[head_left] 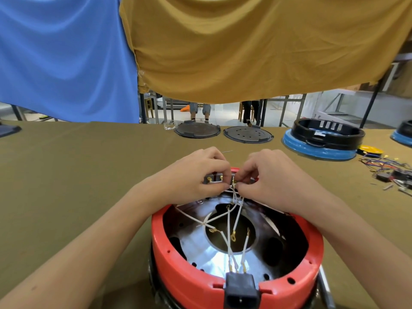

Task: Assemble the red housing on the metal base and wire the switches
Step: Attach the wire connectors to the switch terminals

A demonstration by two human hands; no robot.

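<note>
The red housing [191, 273] sits round the shiny metal base [214, 262] near the table's front edge. A black power socket [240, 288] is set in its near rim. White wires [229, 228] with gold terminals run from the socket up to the far rim. There my left hand [196, 177] grips a small grey switch block [214, 179] with gold tabs. My right hand [265, 177] pinches a white wire's terminal right against the block. My fingers hide the joint itself.
Two dark round plates [197, 129] [248, 134] lie at the table's far edge. A black ring on a blue base [321, 141] stands at the right, with loose coloured wires and switches [390, 170] beyond it. Blue and ochre cloths [245, 45] hang above. The table is covered in olive cloth [66, 175].
</note>
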